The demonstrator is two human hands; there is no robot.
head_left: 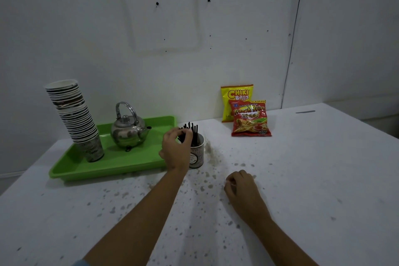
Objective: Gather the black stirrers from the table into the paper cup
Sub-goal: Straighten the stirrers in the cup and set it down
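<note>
Black stirrers [192,134] standing bunched in the paper cup [197,156], upper ends fanned above the rim, lower lengths hidden inside. Cup upright on the speckled white table [302,179], just beside the right edge of a green tray [112,166], its left side covered by the left hand [176,150]. Left fingers [186,136] curled together around some of the stirrers near the cup mouth, pinching them; exact count in the grip impossible to tell behind the knuckles. Right hand [240,188] resting on the table nearer the camera, well apart from the cup, fingers curled loosely inward; whether anything sits inside that curl cannot be told. Both forearms cut off at the bottom edge. On the tray, a leaning stack of paper cups [74,119] and a shiny metal kettle [127,131], spout toward the cup. Against the wall, a yellow snack bag [236,93] partly hidden behind a red French fries bag [250,120]. Cup lettering too blurred to read. Dim, soft lighting.
</note>
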